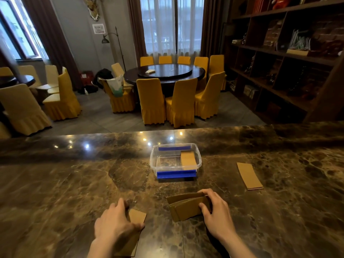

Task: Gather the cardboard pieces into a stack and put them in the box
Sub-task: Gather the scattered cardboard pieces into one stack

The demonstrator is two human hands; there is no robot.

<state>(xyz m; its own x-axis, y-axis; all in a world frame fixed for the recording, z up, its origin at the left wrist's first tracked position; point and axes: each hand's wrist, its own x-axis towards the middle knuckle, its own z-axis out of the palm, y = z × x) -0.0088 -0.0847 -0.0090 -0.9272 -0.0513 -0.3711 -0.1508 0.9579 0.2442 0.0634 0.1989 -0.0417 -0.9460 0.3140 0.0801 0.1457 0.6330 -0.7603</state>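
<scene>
While the clear plastic box [175,161] sits mid-counter holding one cardboard piece [188,158], I see my right hand [216,211] pinching several cardboard pieces [186,206] nearer me than the box. My left hand [113,219] lies spread on another piece [136,216], hiding most of it. More cardboard [249,175] lies right of the box.

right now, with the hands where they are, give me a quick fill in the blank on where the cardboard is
1. The right hand grips a small stack of cardboard on the ____ counter.
2. The left hand lies flat on a cardboard piece, with its fingers ____.
3. One piece already sits inside the clear ____.
4. A loose pair of pieces lies to the ____ of it.

Missing words: marble; open; box; right
</scene>
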